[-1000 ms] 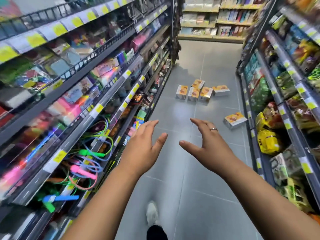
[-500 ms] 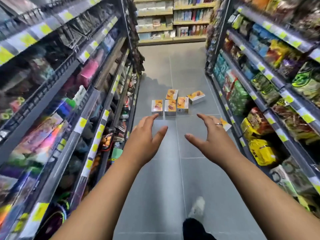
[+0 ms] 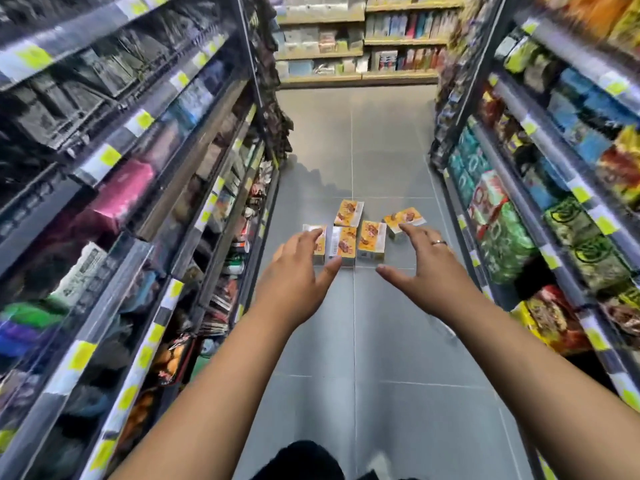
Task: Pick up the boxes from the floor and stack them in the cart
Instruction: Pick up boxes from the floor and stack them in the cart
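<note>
**user1:** Orange-and-white boxes [image 3: 372, 237], five in view, bunched together on the grey floor [image 3: 381, 150], right?

**user2:** yep. Left hand [image 3: 298, 271] and right hand [image 3: 426, 268] both hover above that floor, fingers spread wide, holding nothing. Ring [image 3: 438, 242] on the right one.

5 boxes [image 3: 372, 239]; 2 hands [image 3: 298, 282]; 1 ring [image 3: 438, 242] on R.

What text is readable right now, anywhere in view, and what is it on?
No text can be read in this view.
Print on the boxes on the floor: orange and white, too blurred to read.
Yellow shelf tags: too blurred to read.
Print on the snack bags on the right: too blurred to read.
</note>
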{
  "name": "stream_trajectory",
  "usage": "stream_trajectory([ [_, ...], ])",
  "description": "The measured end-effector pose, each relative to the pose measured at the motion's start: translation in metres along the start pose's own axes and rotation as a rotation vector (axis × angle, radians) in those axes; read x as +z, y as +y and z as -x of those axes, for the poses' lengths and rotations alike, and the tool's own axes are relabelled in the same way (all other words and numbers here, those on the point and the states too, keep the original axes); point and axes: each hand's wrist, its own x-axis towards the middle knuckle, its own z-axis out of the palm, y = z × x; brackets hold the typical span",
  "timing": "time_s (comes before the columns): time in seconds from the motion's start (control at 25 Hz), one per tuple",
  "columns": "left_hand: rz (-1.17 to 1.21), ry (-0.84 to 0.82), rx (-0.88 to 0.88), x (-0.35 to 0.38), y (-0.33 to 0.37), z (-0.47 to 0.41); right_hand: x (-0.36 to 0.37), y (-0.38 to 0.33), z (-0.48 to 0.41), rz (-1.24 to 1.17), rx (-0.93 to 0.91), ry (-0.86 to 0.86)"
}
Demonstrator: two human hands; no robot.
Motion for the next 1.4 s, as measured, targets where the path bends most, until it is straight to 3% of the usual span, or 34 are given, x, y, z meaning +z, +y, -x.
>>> stream_trajectory([
  [0.4,0.046,-0.087,-0.087,0.072,-0.098,-0.254,0.06,0.034,-0.265,-0.006,0.076,-0.056],
  [0.68,-0.021,-0.282,-0.117,0.13,-0.161,-0.421,0.105,0.062,-0.43,0.144,0.201,-0.146],
  [1.2,-0.068,-0.448,-0.431,0.317,-0.247,-0.599,0.249,0.201,-0.682,0.222,0.188,-0.471],
  [1.4,-0.023,-0.53,-0.561,0.404,-0.297,-0.624,0.333,0.26,-0.746,0.357,0.059,-0.61],
])
